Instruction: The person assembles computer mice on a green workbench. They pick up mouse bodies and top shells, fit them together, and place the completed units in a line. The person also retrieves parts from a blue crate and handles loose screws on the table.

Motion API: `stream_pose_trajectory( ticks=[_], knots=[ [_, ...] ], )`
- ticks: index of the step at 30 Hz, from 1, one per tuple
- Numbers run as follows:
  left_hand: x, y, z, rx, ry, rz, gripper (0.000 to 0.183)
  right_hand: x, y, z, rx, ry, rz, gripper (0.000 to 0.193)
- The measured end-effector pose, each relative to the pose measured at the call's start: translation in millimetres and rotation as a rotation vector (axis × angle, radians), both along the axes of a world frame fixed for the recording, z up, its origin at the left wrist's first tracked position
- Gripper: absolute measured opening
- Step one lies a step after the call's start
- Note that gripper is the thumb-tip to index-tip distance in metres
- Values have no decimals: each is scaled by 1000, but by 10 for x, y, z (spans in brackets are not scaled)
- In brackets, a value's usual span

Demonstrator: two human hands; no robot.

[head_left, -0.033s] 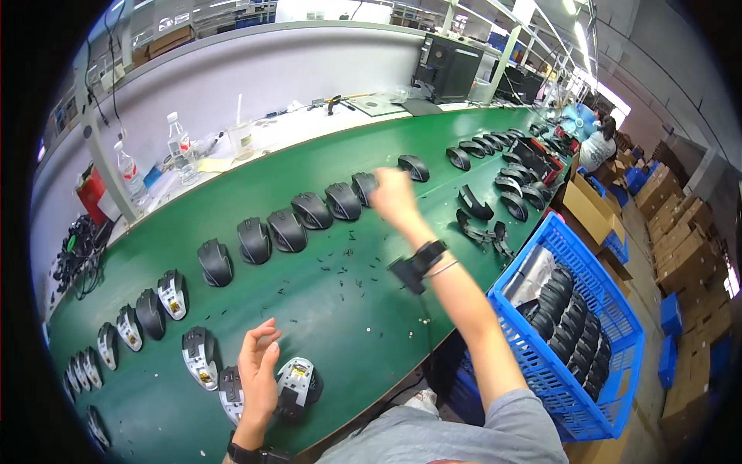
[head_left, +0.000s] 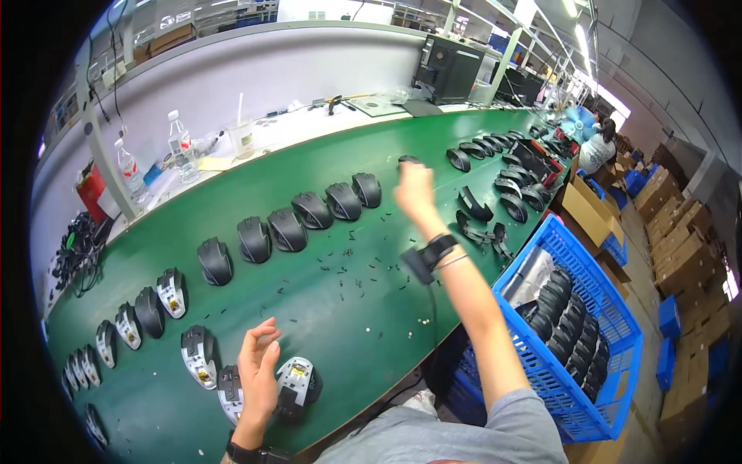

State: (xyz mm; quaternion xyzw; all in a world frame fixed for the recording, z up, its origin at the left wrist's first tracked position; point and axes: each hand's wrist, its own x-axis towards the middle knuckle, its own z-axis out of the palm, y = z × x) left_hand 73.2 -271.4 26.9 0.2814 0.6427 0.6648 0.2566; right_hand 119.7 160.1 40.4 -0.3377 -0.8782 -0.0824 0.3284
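My right hand (head_left: pixel 416 190) is stretched far over the green bench (head_left: pixel 255 305), at a black computer mouse (head_left: pixel 408 160) that it partly covers. Its fingers are hidden and a little blurred, so I cannot tell whether they grip it. My left hand (head_left: pixel 260 363) hovers near the front edge with fingers apart and nothing in them. Beside it are a part-built mouse showing its pale underside (head_left: pixel 297 383) and another such mouse (head_left: pixel 229 393), partly covered by the hand. A diagonal row of black mice includes one (head_left: pixel 366 189) left of my right hand.
Small black strips (head_left: pixel 348 253) lie scattered mid-bench. Right stands a blue crate (head_left: pixel 630 363) with rows of black parts. Curved black shells (head_left: pixel 474 205) lie at the right edge. Water bottles (head_left: pixel 182 151) and a cup (head_left: pixel 241 139) stand on the back shelf. A person (head_left: pixel 597 148) sits far right.
My right hand has moved right and slightly away, from the end mouse of the row to the separate mouse, which it now partly covers. My left hand has stayed in place.
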Motion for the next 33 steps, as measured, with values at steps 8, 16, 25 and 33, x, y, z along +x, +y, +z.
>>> stream_pose_trajectory(
  ticks=[8,16,25,33],
  knots=[
    [-30,-33,-24,44,53,30,23,1150,1062,-474,-342,-311,-589,55],
    [-89,29,-69,71,67,35,20,910,979,-210,-157,-111,-370,90],
    [-147,10,-172,216,-116,170,34,-350,-2523,-64,-312,-296,1003,85],
    [-226,1,-179,339,-102,393,17,-213,-2920,77,-546,-127,1125,76]
  ],
)
